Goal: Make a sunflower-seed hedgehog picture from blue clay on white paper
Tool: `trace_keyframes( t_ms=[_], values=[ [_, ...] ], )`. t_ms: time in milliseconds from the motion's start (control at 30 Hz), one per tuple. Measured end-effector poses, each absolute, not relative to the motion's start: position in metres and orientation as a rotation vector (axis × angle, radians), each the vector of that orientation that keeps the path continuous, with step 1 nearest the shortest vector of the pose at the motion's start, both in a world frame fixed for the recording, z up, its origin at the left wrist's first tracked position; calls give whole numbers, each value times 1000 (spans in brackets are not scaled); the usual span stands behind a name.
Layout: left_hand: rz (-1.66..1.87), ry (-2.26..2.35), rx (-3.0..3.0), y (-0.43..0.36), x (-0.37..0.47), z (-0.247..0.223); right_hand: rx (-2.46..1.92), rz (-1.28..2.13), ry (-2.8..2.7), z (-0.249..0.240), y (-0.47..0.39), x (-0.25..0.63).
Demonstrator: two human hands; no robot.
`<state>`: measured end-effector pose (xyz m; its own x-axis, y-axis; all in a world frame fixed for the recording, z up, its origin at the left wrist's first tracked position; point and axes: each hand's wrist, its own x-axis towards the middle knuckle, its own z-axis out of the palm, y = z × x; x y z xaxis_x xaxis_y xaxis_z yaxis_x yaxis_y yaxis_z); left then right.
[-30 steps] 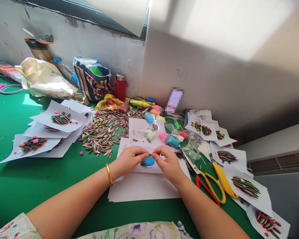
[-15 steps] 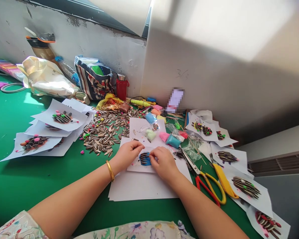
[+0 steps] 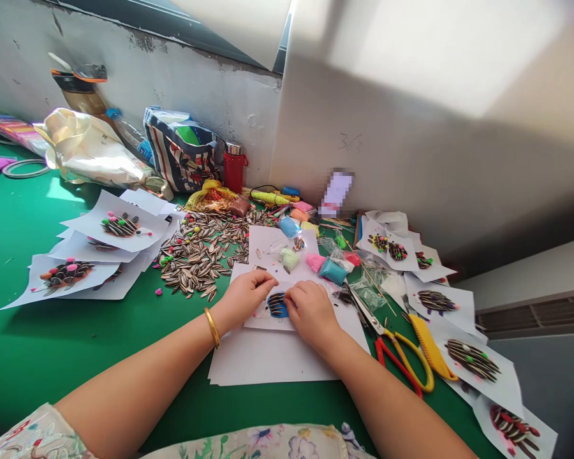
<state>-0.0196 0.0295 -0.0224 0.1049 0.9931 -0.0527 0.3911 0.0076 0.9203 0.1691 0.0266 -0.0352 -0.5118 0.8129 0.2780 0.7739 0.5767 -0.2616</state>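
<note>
A small white card point(image 3: 263, 320) with a blue clay shape point(image 3: 277, 305) lies on stacked white paper point(image 3: 277, 363). Dark striped seeds stand on the blue clay. My left hand point(image 3: 246, 294) is at the card's upper left, thumb and fingertips pinched together; anything between them is too small to name. At the right edge of the clay is my right hand point(image 3: 313, 313), its thumb and index finger closed over the seeds; what they grip is hidden. Beyond my left hand spreads a pile of sunflower seeds point(image 3: 196, 261).
Scissors point(image 3: 402, 357) and a yellow comb-like tool point(image 3: 430, 344) lie to the right. Finished-looking seed cards stand in stacks at left point(image 3: 124, 245) and right point(image 3: 488, 357). Clay packets point(image 3: 332, 271), a red bottle point(image 3: 233, 168) and a striped bag point(image 3: 182, 153) are behind.
My right hand has shifted slightly left over the blue clay. My left hand looks unmoved, and the card lies in about the same place.
</note>
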Motion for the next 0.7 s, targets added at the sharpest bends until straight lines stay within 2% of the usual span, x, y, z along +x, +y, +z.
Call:
trace_keyframes(
  t_ms=[267, 533, 700],
  values=[
    [883, 1401, 1424, 29, -19, -22, -1301, 105, -2460, -37, 28, 168],
    [919, 1134, 874, 24, -19, -10, -1277, 118, -2428, -32, 28, 175],
    [869, 1049, 670, 21, -18, -3, -1114, 192, -2279, -21, 19, 172]
  ],
)
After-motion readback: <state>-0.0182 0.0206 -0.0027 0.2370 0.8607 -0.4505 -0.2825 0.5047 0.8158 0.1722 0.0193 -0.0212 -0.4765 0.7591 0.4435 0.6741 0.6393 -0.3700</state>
